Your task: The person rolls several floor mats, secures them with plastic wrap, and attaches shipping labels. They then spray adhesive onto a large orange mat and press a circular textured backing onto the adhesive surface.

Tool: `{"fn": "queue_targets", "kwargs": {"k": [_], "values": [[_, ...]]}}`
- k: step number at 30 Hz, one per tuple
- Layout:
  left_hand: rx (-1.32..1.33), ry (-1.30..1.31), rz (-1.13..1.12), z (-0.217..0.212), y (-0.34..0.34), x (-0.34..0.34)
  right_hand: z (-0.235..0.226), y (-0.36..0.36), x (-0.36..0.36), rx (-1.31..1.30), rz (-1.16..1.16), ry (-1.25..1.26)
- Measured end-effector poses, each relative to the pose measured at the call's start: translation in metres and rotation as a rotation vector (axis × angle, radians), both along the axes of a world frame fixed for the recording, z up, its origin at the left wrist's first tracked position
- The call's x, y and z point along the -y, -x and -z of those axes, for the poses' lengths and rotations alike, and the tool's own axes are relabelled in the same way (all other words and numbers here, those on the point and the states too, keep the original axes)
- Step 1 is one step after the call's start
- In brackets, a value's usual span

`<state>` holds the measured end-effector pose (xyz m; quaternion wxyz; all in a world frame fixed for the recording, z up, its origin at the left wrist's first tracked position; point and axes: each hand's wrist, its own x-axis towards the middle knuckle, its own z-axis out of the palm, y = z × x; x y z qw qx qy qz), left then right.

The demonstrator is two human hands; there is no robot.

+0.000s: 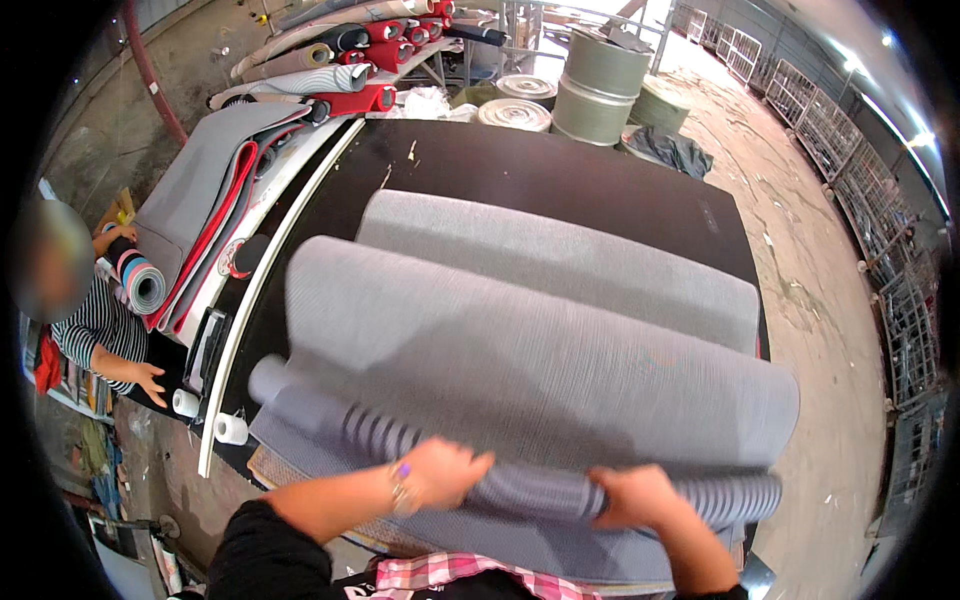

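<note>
A wide grey ribbed mat [520, 350] lies in loose waves across a black table [560, 170]. Its near edge is wound into a tight roll [530, 490] that runs left to right in front of me. My left hand [440, 472] presses on top of that roll near its middle. My right hand [635, 497] grips the roll further right. Both hands rest on the rolled part, blurred by motion.
A person in a striped top [95, 330] stands at the left, holding a rolled mat [140, 280]. Folded grey and red mats [210, 190] lie along the left side. Coloured rolls [350, 50] and grey drums [600, 85] stand behind the table. Wire cages [850, 150] line the right.
</note>
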<state>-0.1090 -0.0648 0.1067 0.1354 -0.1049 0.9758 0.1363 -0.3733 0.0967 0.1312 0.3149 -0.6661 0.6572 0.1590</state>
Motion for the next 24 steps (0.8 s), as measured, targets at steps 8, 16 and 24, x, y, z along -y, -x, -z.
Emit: {"fn": "queue_targets", "kwargs": {"k": [8,16,24], "values": [[0.419,-0.568,0.138,0.025,-0.004,0.000,0.037,-0.085,-0.137,-0.206,0.273,0.699],[-0.190,0.282,-0.001,0.021,0.013,-0.080,0.050,-0.006,-0.077,0.033,0.240,0.629],[-0.029,-0.124,-0.153,0.013,0.056,-0.025,0.045,-0.008,-0.027,0.368,0.939,0.691]]}}
